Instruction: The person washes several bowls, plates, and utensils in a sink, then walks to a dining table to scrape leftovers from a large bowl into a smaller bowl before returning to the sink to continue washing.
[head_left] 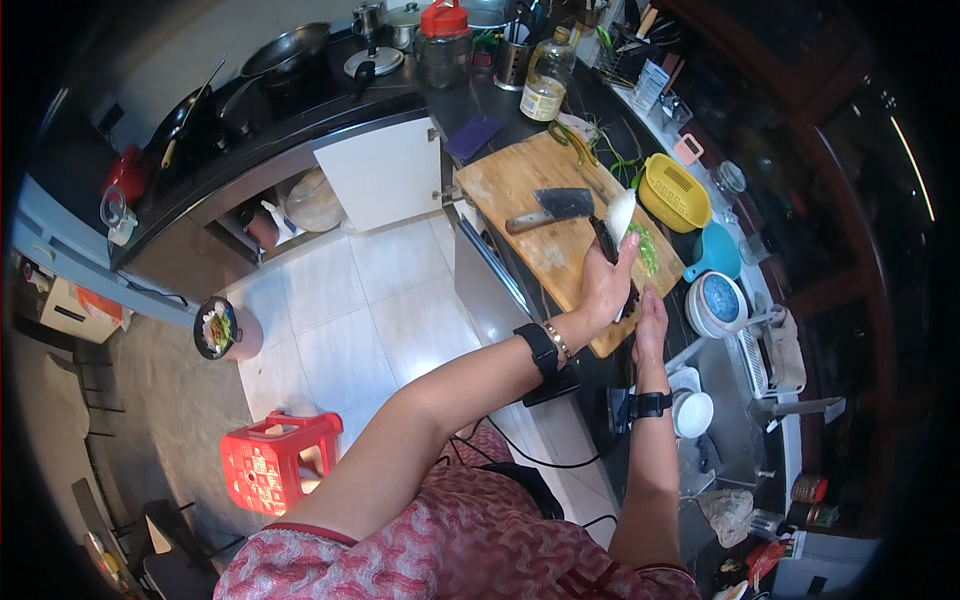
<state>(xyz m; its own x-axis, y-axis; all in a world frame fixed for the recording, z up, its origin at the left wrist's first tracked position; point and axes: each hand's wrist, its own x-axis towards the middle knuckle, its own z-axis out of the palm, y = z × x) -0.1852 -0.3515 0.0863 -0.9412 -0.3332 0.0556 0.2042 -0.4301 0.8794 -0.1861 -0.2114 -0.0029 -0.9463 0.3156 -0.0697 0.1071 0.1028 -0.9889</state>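
Observation:
Over the wooden cutting board (515,165), my left hand (603,285) is closed on a dark, narrow piece. A smooth white oval thing (620,213) stands out beyond its fingertips, against this dark piece; I cannot tell its kind. Just right of it, at the board's near corner, my right hand (651,318) has its fingers curled near a small dark item, mostly hidden between the hands. Left of my hands a cleaver (564,204) lies flat on the board. Chopped green pieces (647,250) lie beside the white thing, and long green peppers (572,146) at the far edge.
A yellow basket (672,193), a teal scoop (713,252) and bowls (716,303) stand along the right, before the sink (730,440). Behind the board is an oil bottle (548,78). A white cabinet door (380,172) stands ajar; a red stool (272,466) is on the floor.

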